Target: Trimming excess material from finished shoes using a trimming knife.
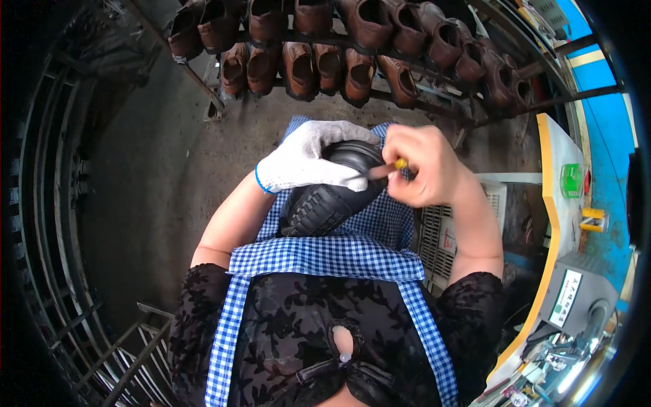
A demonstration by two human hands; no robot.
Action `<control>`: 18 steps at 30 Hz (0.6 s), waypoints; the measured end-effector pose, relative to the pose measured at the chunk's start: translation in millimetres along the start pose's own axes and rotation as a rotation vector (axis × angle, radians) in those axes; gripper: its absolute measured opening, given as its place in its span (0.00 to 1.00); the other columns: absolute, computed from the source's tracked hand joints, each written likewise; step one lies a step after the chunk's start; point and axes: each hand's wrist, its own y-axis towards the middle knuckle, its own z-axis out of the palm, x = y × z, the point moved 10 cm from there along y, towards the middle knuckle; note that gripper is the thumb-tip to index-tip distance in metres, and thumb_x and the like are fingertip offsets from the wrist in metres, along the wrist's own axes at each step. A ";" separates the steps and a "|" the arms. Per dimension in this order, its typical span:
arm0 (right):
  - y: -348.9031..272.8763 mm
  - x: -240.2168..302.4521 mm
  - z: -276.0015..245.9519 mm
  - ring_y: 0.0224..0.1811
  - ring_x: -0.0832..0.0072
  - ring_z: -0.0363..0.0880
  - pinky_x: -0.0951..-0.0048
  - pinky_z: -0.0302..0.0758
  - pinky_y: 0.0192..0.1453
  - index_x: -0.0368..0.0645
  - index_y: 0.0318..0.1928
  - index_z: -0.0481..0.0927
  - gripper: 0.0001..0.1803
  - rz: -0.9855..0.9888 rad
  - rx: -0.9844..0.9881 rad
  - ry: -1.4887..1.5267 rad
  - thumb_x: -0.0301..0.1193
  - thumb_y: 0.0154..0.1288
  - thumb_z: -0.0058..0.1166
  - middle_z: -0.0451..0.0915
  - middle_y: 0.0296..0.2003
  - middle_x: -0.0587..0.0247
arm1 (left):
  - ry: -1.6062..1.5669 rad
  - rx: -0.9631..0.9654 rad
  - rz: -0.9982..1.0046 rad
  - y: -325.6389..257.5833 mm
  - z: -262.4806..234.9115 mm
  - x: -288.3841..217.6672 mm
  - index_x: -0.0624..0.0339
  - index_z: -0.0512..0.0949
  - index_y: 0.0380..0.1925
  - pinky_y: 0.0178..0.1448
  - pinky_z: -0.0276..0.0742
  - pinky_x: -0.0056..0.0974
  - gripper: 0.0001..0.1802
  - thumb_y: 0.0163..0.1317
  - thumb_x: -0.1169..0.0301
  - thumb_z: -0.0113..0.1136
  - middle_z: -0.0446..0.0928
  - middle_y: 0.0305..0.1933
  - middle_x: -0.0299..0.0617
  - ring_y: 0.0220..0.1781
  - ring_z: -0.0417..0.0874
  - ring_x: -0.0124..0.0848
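Left hand [306,154] in a white knit glove with blue cuff, fingers curled over the top of a black shoe [330,197], clamping it against the lap. Shoe sits sole-up-ish on the blue-and-white checked apron [325,256], lugged tread facing the camera, smooth black upper under the glove. Right hand [422,165] bare, fingers pressed together around a small tool with a yellow handle [401,163]; dark tip of the tool touches the shoe's edge just beside the gloved fingertips. Both hands close together, right over the shoe's far end. Can't tell what kind of tool tip it is, too small. Beyond the hands: metal rack [434,102] holding two rows of brown leather shoes [329,68], openings toward the camera, upper row darker, lower row lighter tan. Bare grey concrete floor [156,176] to the left, curved metal railing [47,224] at the left rim. To the right: a grey machine with yellow edging [550,224], green button [571,180] on its top, blue panel behind it, white slatted crate [441,234] just below the right forearm. Person wears a dark floral top under the apron
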 end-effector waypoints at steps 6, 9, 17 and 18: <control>-35.7 -14.5 16.2 0.21 0.67 0.77 0.71 0.72 0.23 0.41 0.26 0.72 0.10 0.119 -0.105 -0.029 0.26 0.45 0.62 0.73 0.23 0.62 | -0.209 -0.461 0.197 -24.8 -90.1 -9.9 0.67 0.74 0.57 0.62 0.73 0.36 0.35 0.49 0.64 0.74 0.79 0.52 0.42 0.54 0.79 0.32; -71.2 -54.3 21.5 0.24 0.69 0.80 0.70 0.75 0.26 0.39 0.31 0.76 0.11 0.222 -0.300 -0.065 0.28 0.53 0.67 0.79 0.27 0.59 | -0.504 -0.739 0.402 -44.5 -148.1 19.7 0.62 0.69 0.63 0.64 0.74 0.42 0.36 0.63 0.50 0.63 0.76 0.58 0.47 0.57 0.79 0.38; -78.9 -28.5 46.1 0.40 0.64 0.85 0.71 0.82 0.42 0.38 0.72 0.55 0.58 0.116 -0.502 -0.105 0.35 0.44 0.79 0.81 0.46 0.51 | -1.079 -0.771 0.340 -33.5 -139.0 53.5 0.58 0.66 0.64 0.67 0.72 0.52 0.39 0.66 0.39 0.51 0.72 0.64 0.48 0.63 0.75 0.44; -76.7 -26.1 49.1 0.43 0.61 0.85 0.69 0.83 0.44 0.38 0.72 0.55 0.59 0.065 -0.482 -0.151 0.37 0.42 0.79 0.80 0.48 0.49 | -1.071 -0.758 0.294 -31.9 -133.9 58.3 0.58 0.66 0.64 0.66 0.73 0.51 0.38 0.66 0.41 0.53 0.72 0.64 0.48 0.62 0.76 0.43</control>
